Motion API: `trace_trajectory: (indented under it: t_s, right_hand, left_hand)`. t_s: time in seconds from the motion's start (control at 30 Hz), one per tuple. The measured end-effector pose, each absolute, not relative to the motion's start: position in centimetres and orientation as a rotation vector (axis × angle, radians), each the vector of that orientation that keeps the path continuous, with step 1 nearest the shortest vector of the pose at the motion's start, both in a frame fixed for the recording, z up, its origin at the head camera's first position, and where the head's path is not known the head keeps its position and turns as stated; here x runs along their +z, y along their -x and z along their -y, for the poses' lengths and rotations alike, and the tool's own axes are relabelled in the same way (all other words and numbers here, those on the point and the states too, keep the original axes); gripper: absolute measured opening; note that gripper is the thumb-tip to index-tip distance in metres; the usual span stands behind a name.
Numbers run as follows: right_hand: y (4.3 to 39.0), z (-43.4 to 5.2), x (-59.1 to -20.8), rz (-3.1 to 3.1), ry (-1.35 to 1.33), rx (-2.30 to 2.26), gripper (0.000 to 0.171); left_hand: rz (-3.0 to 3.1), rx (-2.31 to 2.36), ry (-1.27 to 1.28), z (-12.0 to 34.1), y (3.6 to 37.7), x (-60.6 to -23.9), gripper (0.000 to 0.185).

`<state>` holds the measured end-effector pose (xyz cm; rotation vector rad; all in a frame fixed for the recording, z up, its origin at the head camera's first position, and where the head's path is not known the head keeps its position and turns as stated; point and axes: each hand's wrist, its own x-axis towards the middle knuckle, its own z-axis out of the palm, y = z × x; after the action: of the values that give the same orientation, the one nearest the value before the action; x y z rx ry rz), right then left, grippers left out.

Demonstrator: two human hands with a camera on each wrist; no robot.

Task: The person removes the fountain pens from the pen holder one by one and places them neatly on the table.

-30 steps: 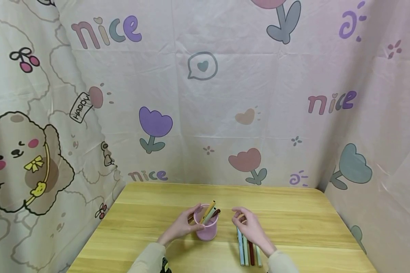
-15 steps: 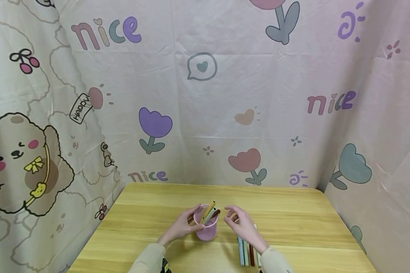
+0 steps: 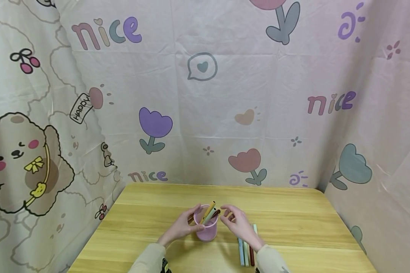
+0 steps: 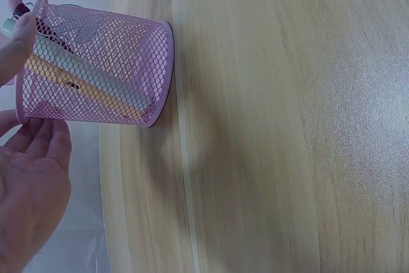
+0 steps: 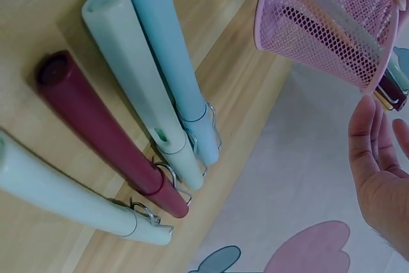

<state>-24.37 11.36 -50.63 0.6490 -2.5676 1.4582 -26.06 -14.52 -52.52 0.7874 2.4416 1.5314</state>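
Note:
A pink mesh pen holder [image 3: 206,232] stands on the wooden table with several pens in it, among them a yellow pen [image 3: 209,211], a pale green one and a dark red one. My left hand [image 3: 183,223] grips its rim from the left, thumb at the near side and fingers behind. From the right, my right hand [image 3: 238,223] hovers with loosely bent fingers, fingertips right at the rim by the dark red pen's end; it holds nothing. In the right wrist view, a light blue pen [image 5: 169,49], a pale green pen [image 5: 137,75] and a dark red pen [image 5: 105,126] lie side by side.
Another pale mint pen [image 5: 70,196] lies beside the dark red one, its clip visible. These pens are under and in front of my right forearm. The table [image 3: 150,201] ends at the back against a printed curtain [image 3: 205,113], with more curtain at both sides.
My right hand has moved left from above the loose pens to the pen holder's rim. My left hand and the pen holder have stayed in place.

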Motion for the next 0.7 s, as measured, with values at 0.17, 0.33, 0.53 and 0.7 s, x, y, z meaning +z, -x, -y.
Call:
trace_trajectory:
  t_s: [0.17, 0.33, 0.53, 0.7]
  right_hand:
    - [24.4, -11.1, -50.5, 2.577, -0.641, 1.449, 0.036]
    - [24.4, -10.8, -50.4, 2.572, -0.664, 1.42, 0.036]
    - [24.7, -10.4, -50.4, 2.577, -0.676, 1.382, 0.032]
    - [25.2, -10.2, -50.5, 2.581, -0.644, 1.4, 0.03]
  left_hand:
    - [-2.421, 1.548, -0.797, 14.4, 26.1, -52.5, 0.09]
    - [-2.407, 1.563, -0.798, 14.4, 26.1, -52.4, 0.089]
    - [-2.408, 1.563, -0.8, 14.4, 26.0, -52.3, 0.088]
    - [-2.408, 1.558, -0.803, 14.4, 26.0, -52.3, 0.089]
